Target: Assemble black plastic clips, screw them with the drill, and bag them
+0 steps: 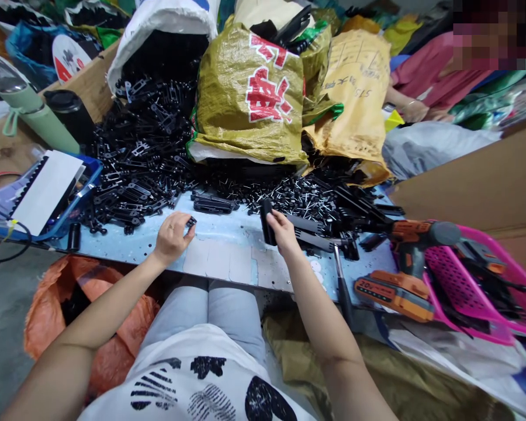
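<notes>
So the right hand (284,232) has a chunky black plastic piece (267,221) pinched in its fingers, held over the near middle of the desk (151,233), just left of some flat black strips with toothed ends (309,240). Can't tell if it's touching the surface. The left hand (172,238) is closed down to a narrow pinch on a tiny black part (191,221), too small to make out properly. Between and behind the hands there's a little stack of long black pieces (214,203), then a scatter of metal pins (304,199) and, further left, a big heap of black plastic parts (144,137). Right side's got a hammer-like tool (343,292) by the edge, an orange cordless drill (414,234) and a pink basket (458,280). Blue tray (94,175) and a pale green bottle (41,120) sit on the left, and a gold woven sack (228,88) bulges at the back.
</notes>
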Demonstrator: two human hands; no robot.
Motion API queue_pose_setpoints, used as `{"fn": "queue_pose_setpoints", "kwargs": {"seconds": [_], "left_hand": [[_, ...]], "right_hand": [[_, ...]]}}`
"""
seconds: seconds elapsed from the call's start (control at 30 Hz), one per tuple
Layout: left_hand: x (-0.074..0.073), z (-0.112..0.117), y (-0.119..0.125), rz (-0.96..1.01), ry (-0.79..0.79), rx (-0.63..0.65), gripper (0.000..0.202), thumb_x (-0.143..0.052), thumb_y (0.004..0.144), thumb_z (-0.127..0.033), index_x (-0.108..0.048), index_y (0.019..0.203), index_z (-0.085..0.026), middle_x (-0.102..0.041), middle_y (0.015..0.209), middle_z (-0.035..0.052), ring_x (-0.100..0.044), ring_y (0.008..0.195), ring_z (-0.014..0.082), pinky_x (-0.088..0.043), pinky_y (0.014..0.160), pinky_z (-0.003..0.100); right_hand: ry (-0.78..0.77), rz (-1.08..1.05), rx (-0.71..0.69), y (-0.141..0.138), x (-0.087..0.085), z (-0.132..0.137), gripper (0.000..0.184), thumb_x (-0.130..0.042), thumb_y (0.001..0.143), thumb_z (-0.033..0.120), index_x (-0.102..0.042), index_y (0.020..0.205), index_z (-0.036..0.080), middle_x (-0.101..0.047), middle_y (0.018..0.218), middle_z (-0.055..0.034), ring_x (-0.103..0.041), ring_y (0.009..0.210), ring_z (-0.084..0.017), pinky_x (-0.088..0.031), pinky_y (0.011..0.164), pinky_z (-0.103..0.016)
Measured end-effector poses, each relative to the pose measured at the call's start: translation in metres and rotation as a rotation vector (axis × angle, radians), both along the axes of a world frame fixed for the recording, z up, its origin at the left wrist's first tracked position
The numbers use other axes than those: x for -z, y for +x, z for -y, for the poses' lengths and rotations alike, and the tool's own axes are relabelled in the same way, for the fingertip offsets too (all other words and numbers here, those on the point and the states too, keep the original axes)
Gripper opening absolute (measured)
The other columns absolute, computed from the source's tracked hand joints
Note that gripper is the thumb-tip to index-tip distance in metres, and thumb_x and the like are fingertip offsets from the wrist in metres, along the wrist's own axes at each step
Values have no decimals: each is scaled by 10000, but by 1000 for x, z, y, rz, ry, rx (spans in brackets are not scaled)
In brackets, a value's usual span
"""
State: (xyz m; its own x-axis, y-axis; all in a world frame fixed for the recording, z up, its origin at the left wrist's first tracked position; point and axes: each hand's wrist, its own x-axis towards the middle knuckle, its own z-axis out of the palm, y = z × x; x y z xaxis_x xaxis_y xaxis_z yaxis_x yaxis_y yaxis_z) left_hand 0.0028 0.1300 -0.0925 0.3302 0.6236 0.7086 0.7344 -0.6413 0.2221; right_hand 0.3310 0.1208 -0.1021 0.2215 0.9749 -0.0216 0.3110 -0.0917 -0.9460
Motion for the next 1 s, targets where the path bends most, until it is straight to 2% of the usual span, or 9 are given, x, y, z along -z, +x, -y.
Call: {"fn": "queue_pose_setpoints", "kwargs": {"seconds": [0.13, 0.27, 0.43, 0.57, 0.7, 0.77, 0.87, 0.93, 1.0], "left_hand": [[13, 17, 20, -304, -161, 130, 268, -389, 944, -260, -520, 1148, -143, -627, 896, 104, -618, 804, 199, -498, 745, 343], [23, 31, 39, -493, -316, 192, 298, -434, 928, -245, -514, 1191, -127, -603, 874, 96, -590, 809, 211, -469, 723, 339], [26, 42, 51, -528, -417, 202, 346, -578, 861, -303, -539, 1157, -127, -594, 981, 128, -566, 933, 254, -455, 764, 370], [29, 46, 50, -483, -391, 308, 291, -514, 901, -265, -546, 1165, -147, -583, 1120, 157, -551, 1053, 249, -446, 865, 393], [34, 50, 38, -464, -428, 368, 287, -431, 926, -179, -544, 1188, -144, -630, 957, 119, -600, 928, 214, -485, 802, 359], [34, 51, 26, -368, -459, 309, 315, -391, 939, -189, -523, 1219, -133, -628, 941, 119, -605, 880, 211, -498, 773, 355], [27, 50, 11, -87, -535, 215, 343, -369, 949, -243, -495, 1251, -139, -602, 1057, 134, -594, 956, 216, -495, 828, 359], [21, 52, 9, 119, -629, 169, 343, -363, 950, -265, -494, 1248, -157, -591, 1085, 119, -601, 929, 196, -493, 840, 349], [15, 56, 16, 296, -756, 154, 345, -366, 950, -292, -501, 1242, -168, -591, 1051, 96, -609, 747, 141, -510, 756, 310]], "right_hand": [[-258, -661, -72, 7, 1, -11, 509, -441, 814, 646, -578, 874, 160, -624, 819, -86, -559, 656, -152, -512, 531, -284], [-283, -789, 0, 6, 0, -10, 428, -519, 796, 596, -543, 852, 172, -604, 746, -46, -535, 583, -117, -496, 482, -241], [-232, -402, 26, -21, -5, 9, 492, -705, 641, 564, -509, 909, 200, -575, 698, 2, -514, 532, -124, -473, 498, -278], [38, 116, -102, -47, -13, 23, 405, -666, 700, 536, -599, 900, 189, -576, 873, -50, -557, 803, -201, -492, 735, -365], [163, 159, -227, -38, -10, 40, 595, -639, 730, 574, -515, 1194, 222, -565, 968, -63, -563, 867, -208, -496, 742, -348], [200, 204, -252, -17, -5, 53, 662, -682, 694, 578, -482, 1210, 215, -576, 983, -72, -576, 883, -209, -498, 743, -338], [212, 490, -423, 9, 0, 72, 474, -645, 764, 533, -571, 1099, 205, -610, 975, -83, -579, 912, -217, -468, 822, -366], [193, 694, -548, 5, 0, 77, 449, -589, 816, 525, -595, 1135, 209, -620, 1027, -104, -553, 991, -249, -414, 911, -427], [159, 752, -581, -17, 1, 75, 492, -509, 864, 533, -558, 1238, 217, -611, 1081, -122, -526, 1050, -270, -374, 957, -467]]}}
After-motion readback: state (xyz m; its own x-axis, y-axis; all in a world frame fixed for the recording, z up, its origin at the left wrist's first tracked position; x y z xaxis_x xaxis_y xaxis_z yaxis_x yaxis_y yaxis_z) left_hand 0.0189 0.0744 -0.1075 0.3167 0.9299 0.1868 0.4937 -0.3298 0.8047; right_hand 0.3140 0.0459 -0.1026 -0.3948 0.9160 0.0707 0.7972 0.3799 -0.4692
